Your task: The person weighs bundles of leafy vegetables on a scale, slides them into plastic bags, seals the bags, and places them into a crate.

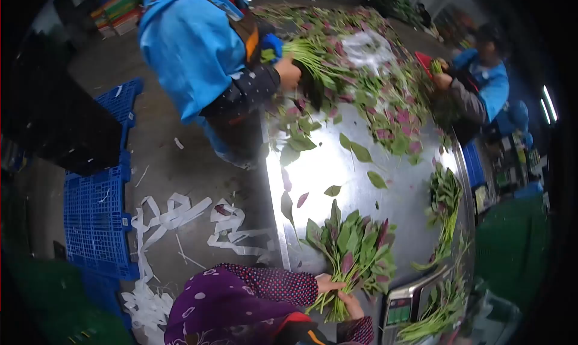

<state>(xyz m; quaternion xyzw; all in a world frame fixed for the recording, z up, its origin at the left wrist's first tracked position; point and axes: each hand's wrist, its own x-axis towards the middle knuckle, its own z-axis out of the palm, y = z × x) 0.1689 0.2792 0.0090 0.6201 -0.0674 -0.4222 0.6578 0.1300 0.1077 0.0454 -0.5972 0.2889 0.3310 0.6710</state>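
A bunch of leafy greens point(355, 243) with green and purple leaves lies over the near end of the metal table, its stems pointing toward me. My left hand point(329, 283) is closed around the stems from the left. Just below and to the right, my right hand point(350, 305) is closed on the same stems. Cut stem ends point(336, 312) poke out beneath both hands. On my right is a scale point(398, 312) with a display, and more greens point(436, 314) rest on it.
Loose leaves and stems cover the far part of the metal table point(316, 170). A co-worker in blue point(186, 50) holds greens at the left side; another person point(481, 83) is at the far right. Blue pallets point(96, 215) and white strips point(171, 215) lie on the floor.
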